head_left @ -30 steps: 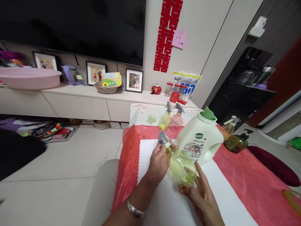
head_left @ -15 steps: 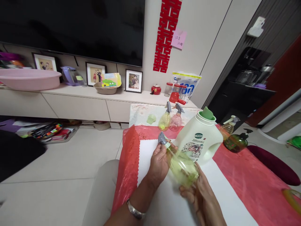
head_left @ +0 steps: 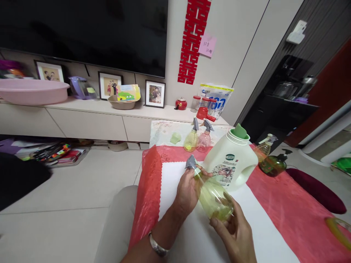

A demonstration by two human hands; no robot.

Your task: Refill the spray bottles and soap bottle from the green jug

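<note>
A clear yellow-green spray bottle (head_left: 213, 197) with a grey trigger head is held tilted above the white sheet, its head toward the upper left. My left hand (head_left: 189, 188) is closed around the bottle's neck. My right hand (head_left: 236, 228) grips the bottle's base, thumb on the near side and fingers partly hidden behind it. Just beyond the bottle stands a large pale green jug (head_left: 231, 157) with a green cap. Behind it on the left, a yellow spray bottle (head_left: 191, 140) and a pink spray bottle (head_left: 203, 141) stand side by side.
A small green cup-like piece (head_left: 175, 137) lies at the table's far left. Two pump bottles, one amber (head_left: 263, 148) and one dark green (head_left: 273, 165), stand right of the jug. A tape roll (head_left: 338, 230) lies at the right edge. Red film (head_left: 150, 186) covers the table's left edge.
My right hand has shifted its fingers on the bottle's base, and its thumb now presses the near side. The bottle has turned slightly in my hands.
</note>
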